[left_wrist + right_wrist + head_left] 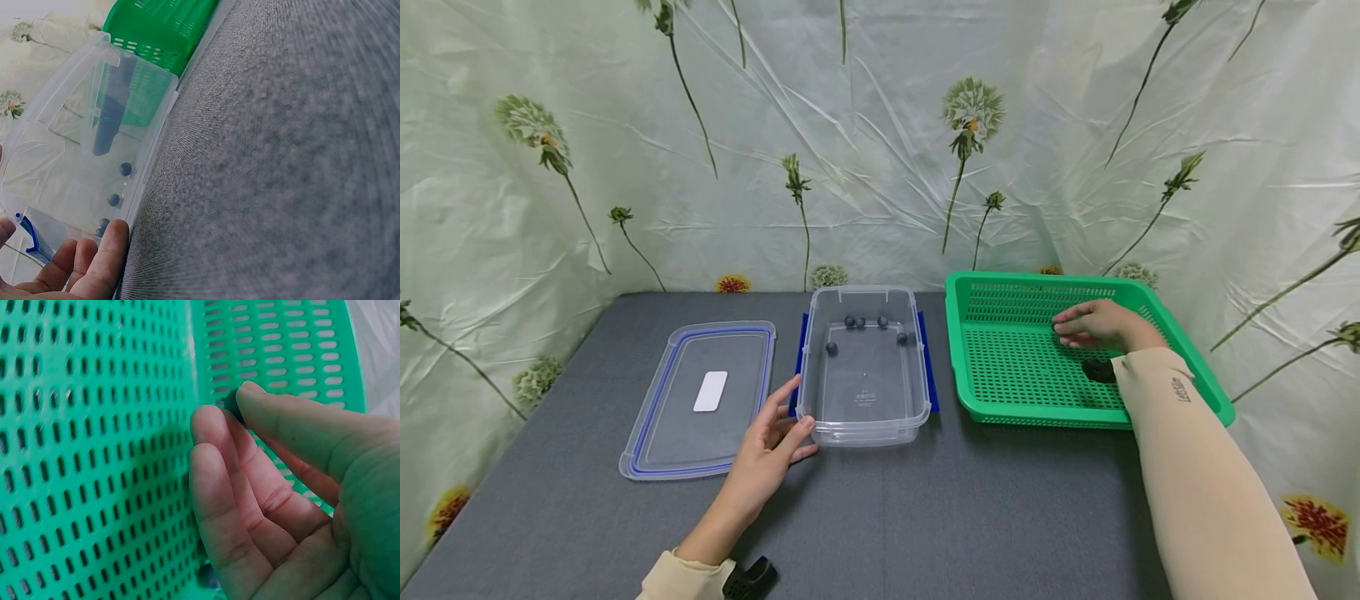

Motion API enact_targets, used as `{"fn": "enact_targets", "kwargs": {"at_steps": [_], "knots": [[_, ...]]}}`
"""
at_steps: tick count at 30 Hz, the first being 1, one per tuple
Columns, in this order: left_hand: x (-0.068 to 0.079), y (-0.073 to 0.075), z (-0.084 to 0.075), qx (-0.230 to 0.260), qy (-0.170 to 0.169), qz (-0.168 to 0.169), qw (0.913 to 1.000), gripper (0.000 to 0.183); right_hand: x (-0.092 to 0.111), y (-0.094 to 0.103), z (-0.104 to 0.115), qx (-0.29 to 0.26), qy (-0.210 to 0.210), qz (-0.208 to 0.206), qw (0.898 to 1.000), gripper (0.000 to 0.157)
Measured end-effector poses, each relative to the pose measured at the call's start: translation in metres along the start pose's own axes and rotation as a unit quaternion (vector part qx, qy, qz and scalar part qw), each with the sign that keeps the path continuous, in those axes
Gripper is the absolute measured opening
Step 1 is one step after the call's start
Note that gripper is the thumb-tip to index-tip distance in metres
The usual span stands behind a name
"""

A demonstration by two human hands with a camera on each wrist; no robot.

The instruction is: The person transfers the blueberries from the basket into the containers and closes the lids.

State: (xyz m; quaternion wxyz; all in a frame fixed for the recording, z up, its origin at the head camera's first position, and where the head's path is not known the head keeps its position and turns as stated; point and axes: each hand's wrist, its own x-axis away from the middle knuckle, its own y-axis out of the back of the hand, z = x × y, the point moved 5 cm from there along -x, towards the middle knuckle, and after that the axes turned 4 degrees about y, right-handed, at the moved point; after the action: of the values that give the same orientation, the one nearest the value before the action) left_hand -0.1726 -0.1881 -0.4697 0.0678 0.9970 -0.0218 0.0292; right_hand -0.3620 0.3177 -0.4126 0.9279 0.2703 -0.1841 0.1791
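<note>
Pinching a small, round, dark blue berry [232, 405] between thumb and fingertip of the right hand [1093, 325], with those two tips nearly together and the remaining fingers loosely bent, side by side. Held so within a bright green, rectangular, slotted plastic basket [1000, 358], above its floor. Below those fingers in the right wrist view, can make out a dark, rounded shape [209, 575], mostly hidden; cannot tell what. Lightly holding, with the left hand [763, 458], the near left corner of a clear, rectangular plastic box [868, 435] with blue side flaps [929, 362], keeping thumb well spread from gently bent fingers. Beyond the left fingers, on the box floor, can count five similar dark berries [861, 322]: two side by side, one just right of them, one by the right wall, one nearest these fingers. Left of the left fingers, can see a clear plastic lid [677, 442] with blue edging and a white label [710, 392], flat on a grey cloth-covered table [1000, 500].
</note>
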Motion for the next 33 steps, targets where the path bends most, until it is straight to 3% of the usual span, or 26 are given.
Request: {"fn": "enact_targets", "kwargs": {"at_steps": [16,25,33], "knots": [[0.0,0.0,0.0,0.001,-0.005,-0.002,1.0,0.064,-0.004,-0.008,0.036,-0.011,0.042,0.006,0.999,0.051],[0.0,0.0,0.0,0.001,-0.001,0.0,1.0,0.064,-0.005,-0.02,0.056,0.026,0.062,0.0,0.998,0.052],[0.0,0.0,0.001,0.005,-0.005,0.0,1.0,0.064,-0.007,-0.029,0.077,0.026,0.091,0.007,0.995,0.051]]}}
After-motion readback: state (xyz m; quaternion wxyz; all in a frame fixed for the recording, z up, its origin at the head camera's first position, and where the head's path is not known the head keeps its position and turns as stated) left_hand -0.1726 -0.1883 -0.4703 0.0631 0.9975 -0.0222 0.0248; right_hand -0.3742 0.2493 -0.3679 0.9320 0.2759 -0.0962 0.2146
